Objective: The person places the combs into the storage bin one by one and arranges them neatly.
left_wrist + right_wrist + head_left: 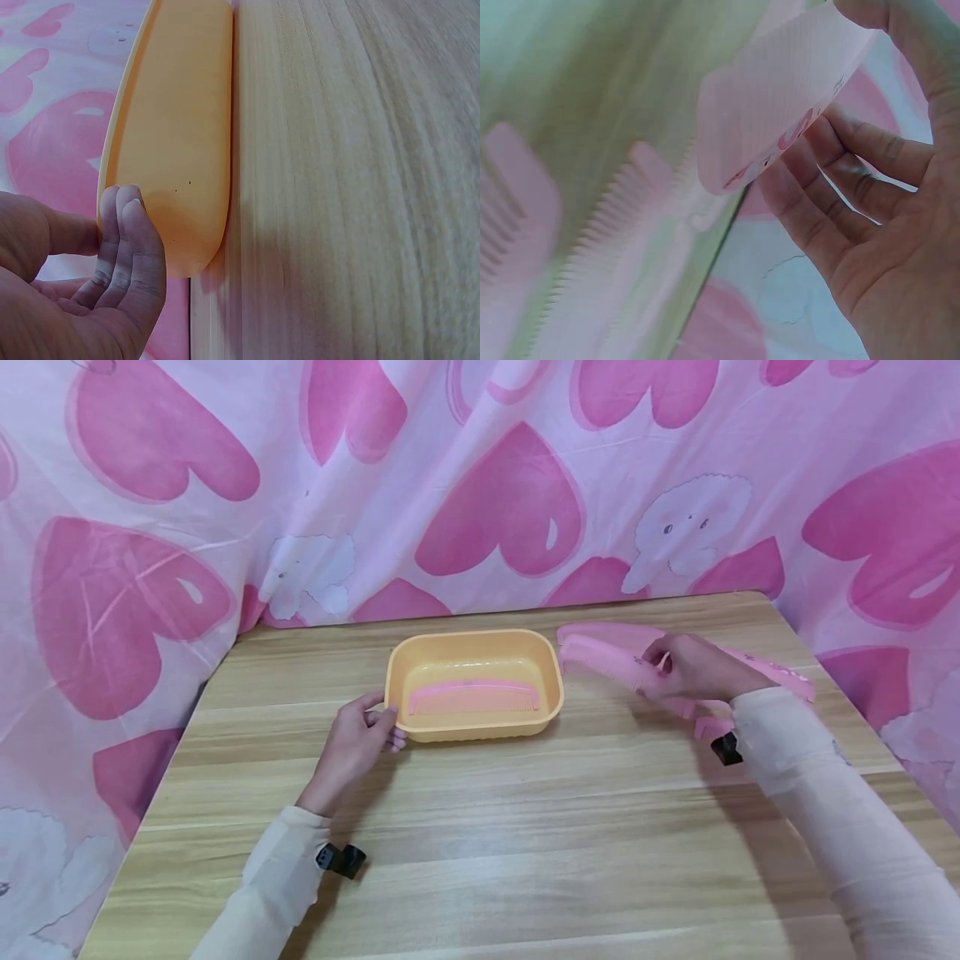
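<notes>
A yellow rectangular plastic basin (pixel 480 735) sits on the table, with one pink comb (pixel 474 699) lying inside. At its left front corner my left hand (pixel 352 737) grips the rim, and in the left wrist view the curled fingers (pixel 129 259) press its outer wall. My right hand (pixel 697 667) pinches a second pink comb (pixel 603 662) to the right of the basin. That comb shows a small printed pattern along its spine in the right wrist view. Under and around the right hand lie other pink combs (pixel 793 682), partly hidden by the hand and sleeve.
The wooden table (pixel 480 852) ends at the back against a pink curtain (pixel 502 502) printed with hearts. Another pink comb (pixel 615 631) lies behind the held one, close to the basin's right side. Small black devices (pixel 341 860) are worn on both wrists.
</notes>
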Demonstrator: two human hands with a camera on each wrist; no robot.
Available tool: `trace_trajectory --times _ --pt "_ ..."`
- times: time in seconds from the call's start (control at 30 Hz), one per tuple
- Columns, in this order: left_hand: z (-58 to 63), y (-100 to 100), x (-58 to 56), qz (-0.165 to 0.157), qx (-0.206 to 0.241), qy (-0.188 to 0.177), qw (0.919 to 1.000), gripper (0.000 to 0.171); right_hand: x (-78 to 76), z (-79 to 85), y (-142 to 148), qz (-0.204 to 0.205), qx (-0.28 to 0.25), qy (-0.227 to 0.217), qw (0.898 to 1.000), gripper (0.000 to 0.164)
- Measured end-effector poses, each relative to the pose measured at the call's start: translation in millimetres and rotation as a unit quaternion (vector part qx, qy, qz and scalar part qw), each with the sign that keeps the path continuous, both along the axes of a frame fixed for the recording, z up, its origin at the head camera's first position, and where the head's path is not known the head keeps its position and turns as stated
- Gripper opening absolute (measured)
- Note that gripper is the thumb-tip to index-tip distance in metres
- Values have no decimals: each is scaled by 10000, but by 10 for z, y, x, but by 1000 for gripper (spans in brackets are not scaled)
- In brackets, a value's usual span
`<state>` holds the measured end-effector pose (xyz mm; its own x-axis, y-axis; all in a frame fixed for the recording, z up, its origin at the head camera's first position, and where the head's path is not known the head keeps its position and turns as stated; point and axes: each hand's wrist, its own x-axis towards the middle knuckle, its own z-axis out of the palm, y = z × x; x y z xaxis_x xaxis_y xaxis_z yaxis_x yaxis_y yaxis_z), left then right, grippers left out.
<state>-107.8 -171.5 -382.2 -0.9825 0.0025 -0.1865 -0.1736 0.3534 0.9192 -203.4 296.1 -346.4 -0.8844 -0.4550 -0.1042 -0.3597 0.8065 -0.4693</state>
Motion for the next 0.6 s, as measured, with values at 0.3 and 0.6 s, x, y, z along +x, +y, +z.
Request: trace_trajectory --times 0.3,0.6 --pt "10 1 7 -30 -30 11 10000 43 -151 208 -223 116 5 126 9999 37" --pt "8 3 4 -39 45 -4 10000 43 -278 408 -583 531 18 366 9979 40"
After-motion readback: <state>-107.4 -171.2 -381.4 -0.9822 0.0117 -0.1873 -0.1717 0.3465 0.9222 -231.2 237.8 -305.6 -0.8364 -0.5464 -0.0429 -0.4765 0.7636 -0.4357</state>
